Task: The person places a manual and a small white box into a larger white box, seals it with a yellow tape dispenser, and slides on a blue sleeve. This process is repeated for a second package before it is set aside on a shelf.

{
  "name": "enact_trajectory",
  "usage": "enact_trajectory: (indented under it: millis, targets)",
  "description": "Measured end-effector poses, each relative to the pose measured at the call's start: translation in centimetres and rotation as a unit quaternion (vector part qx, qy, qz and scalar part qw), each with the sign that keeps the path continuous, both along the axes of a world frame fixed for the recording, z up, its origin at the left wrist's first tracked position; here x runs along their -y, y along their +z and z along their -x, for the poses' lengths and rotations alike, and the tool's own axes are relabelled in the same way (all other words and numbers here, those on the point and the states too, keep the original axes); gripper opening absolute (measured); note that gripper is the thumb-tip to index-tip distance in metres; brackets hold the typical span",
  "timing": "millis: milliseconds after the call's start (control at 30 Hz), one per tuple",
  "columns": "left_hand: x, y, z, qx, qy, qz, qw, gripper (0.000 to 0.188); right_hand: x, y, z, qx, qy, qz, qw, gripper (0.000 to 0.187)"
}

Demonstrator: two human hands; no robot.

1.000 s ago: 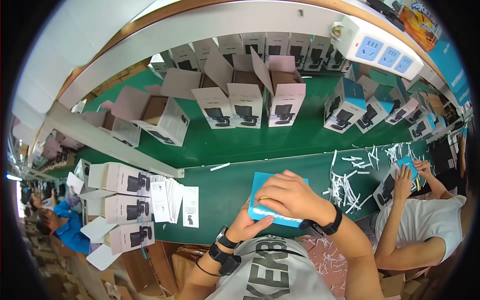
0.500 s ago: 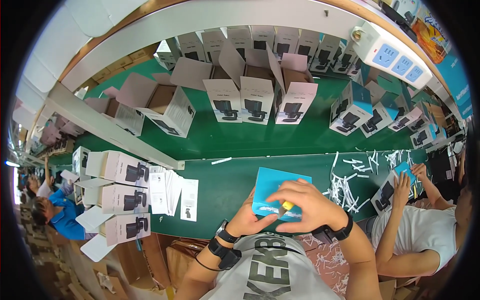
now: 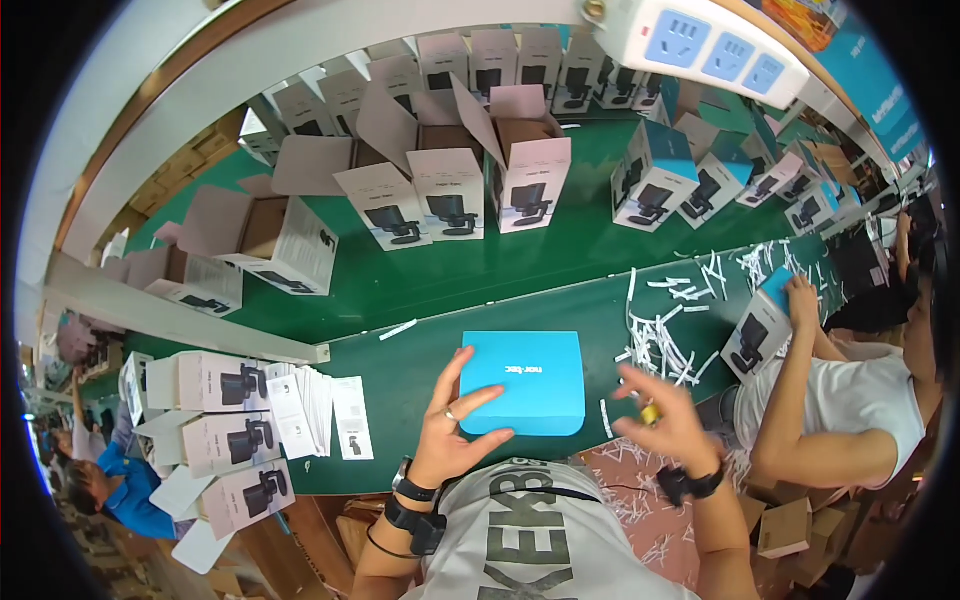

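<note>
With our left hand (image 3: 443, 428) spread on the box (image 3: 530, 390) below centre, we risk scuffing its top if the yellow tool (image 3: 651, 413), clasped in our blurred right hand (image 3: 668, 428), brushes it.

Blue box lid (image 3: 523, 400), green tabletop (image 3: 420, 400), white paper strips (image 3: 660, 345)

The box (image 3: 523, 384) is by the near edge of the table (image 3: 415, 375), with the left hand (image 3: 452, 420) on its left side and the right hand (image 3: 662, 422) to its right. Papers (image 3: 302, 408) lie left, beside some boxes (image 3: 205, 440). Paper strips (image 3: 662, 345) lie right, near another person (image 3: 850, 405). More boxes (image 3: 450, 200) stand behind
</note>
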State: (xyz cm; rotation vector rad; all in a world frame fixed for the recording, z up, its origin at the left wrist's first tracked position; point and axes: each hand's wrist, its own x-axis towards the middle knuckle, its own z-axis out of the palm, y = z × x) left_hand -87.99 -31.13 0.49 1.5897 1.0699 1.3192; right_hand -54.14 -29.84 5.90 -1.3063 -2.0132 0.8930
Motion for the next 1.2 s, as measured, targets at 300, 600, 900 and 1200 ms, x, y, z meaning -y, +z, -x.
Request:
enact_trajectory:
  millis: [300,600,900,1200]
  targets:
    - [0.0,-3.6,0.8,-0.167,0.025,-0.084,0.982,0.050,1.9,-7.6,6.2,-0.032,-0.075,-0.271,0.959,0.051]
    - [-1.7,2.6,0.5,-0.395,-0.055,-0.136,0.907,0.064,1.5,-5.7,6.2,0.030,-0.065,-0.238,0.969,0.044]
    - [-2.8,-0.8,-3.7,-0.521,-0.123,-0.144,0.832,0.097,1.9,-11.2,7.5,0.001,0.000,-0.275,0.962,0.043]
    - [-1.4,-0.8,-5.1,-0.549,-0.074,-0.146,0.820,0.099,1.3,-10.2,5.5,-0.005,0.032,-0.253,0.967,0.042]
